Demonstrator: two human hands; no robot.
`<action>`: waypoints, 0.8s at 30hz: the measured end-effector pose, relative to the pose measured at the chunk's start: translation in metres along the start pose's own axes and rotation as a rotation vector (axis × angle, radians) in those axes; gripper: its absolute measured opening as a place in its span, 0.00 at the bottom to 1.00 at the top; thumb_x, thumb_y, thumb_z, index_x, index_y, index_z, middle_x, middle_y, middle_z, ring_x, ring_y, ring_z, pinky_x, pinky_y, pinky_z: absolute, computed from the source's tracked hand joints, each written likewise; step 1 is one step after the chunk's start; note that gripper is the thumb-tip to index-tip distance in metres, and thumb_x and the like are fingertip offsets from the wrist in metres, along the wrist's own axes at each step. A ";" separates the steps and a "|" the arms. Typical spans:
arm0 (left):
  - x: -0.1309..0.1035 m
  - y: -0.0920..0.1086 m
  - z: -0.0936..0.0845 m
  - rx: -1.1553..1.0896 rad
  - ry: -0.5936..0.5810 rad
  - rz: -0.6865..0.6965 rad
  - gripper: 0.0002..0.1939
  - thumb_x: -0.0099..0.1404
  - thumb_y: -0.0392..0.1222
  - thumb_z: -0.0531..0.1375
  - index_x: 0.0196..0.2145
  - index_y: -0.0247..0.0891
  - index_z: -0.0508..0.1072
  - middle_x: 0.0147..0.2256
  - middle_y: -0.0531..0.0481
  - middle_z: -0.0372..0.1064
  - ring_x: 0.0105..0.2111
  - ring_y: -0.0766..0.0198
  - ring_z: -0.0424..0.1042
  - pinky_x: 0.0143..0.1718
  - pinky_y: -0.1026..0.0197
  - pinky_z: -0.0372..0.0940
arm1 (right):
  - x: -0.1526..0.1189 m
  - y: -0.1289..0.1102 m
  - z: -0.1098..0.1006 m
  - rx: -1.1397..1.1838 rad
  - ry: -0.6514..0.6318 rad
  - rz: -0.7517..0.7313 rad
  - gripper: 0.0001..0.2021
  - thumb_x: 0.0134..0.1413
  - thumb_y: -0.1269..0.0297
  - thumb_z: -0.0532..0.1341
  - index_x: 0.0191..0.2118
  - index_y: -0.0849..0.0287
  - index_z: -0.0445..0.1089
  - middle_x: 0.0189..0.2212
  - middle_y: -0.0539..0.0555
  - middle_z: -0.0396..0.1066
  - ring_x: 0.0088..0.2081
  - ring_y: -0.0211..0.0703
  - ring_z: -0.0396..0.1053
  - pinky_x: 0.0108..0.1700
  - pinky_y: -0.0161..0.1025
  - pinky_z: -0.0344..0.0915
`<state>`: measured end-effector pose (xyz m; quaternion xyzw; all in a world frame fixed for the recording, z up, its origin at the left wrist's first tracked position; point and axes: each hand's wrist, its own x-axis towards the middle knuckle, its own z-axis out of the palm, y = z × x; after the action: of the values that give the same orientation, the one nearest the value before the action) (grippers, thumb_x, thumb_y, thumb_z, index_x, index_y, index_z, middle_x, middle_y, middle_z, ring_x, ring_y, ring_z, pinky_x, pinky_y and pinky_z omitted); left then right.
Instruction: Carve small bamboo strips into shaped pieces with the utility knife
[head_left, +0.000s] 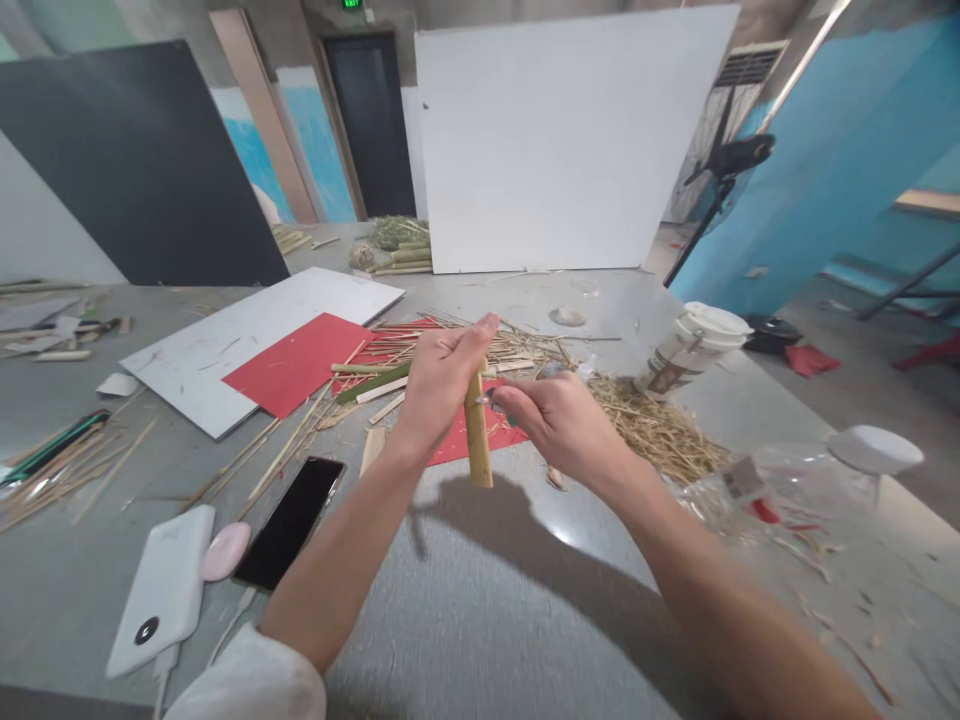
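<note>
My left hand (pixel 442 375) is closed around the upper part of a yellowish bamboo piece (pixel 478 440), which stands nearly upright above the table. My right hand (pixel 559 415) is closed on a small bladed tool (pixel 489 398), mostly hidden by the fingers. Its metal tip meets the right side of the bamboo, just below my left hand. Beneath both hands lies red card (pixel 457 440) with pale shavings on it. Behind them, thin straw stalks and bamboo strips (pixel 390 345) are spread out in a loose pile.
A dark phone (pixel 292 520), a white power bank (pixel 165 590) and a pink round object (pixel 227 552) lie at left. Dry straw (pixel 660 430), a white-lidded bucket (pixel 694 345) and a clear plastic bottle (pixel 795 485) are at right. A white board (pixel 562 140) stands at the back.
</note>
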<state>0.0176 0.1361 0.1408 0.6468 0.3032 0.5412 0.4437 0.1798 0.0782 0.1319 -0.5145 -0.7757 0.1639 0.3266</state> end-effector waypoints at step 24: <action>0.009 -0.023 0.000 0.032 0.066 -0.105 0.35 0.72 0.64 0.62 0.20 0.41 0.52 0.20 0.57 0.45 0.22 0.67 0.44 0.27 0.56 0.44 | 0.004 0.019 0.002 0.000 -0.103 0.029 0.31 0.78 0.42 0.51 0.25 0.57 0.70 0.17 0.44 0.53 0.22 0.35 0.47 0.31 0.40 0.44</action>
<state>0.0220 0.1537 0.1242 0.6188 0.3600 0.5331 0.4509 0.1903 0.0903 0.1204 -0.5166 -0.7839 0.1948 0.2839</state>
